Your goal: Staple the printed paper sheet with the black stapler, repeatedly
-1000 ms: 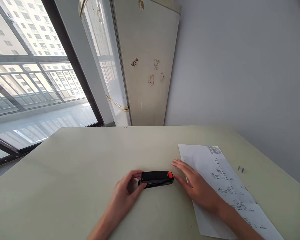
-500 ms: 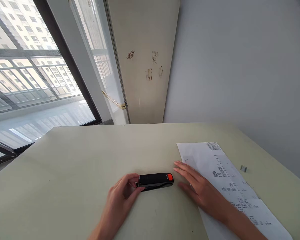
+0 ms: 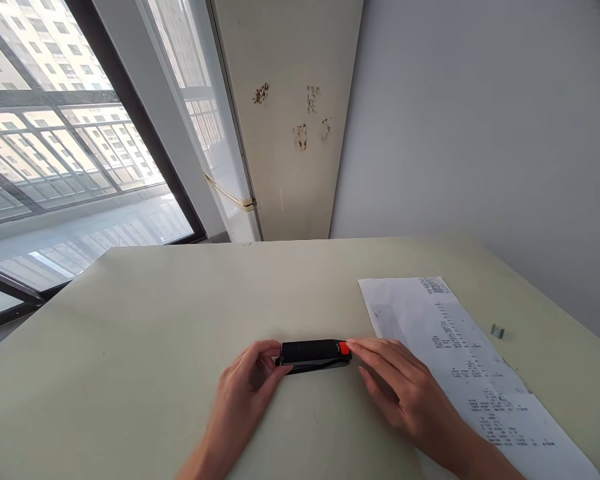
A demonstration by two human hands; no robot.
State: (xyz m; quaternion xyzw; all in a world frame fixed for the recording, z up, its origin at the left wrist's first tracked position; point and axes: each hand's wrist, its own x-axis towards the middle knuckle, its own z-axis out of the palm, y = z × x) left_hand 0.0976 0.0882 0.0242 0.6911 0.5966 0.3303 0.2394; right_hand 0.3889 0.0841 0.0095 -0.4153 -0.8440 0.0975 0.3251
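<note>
Black stapler is lying on table btwn both hands, prob. stiff, light, slightly slick, its sides offering best grip. Left hand is clamping one end; right hand is opening thumb from fingers, fingertips touching red tip. Printed paper is lying under and beyond right hand.

Print on the paper too small to read, its lower part under the right hand — small item at far right too blurred to ID — both forearms cut off by the bottom edge.
</note>
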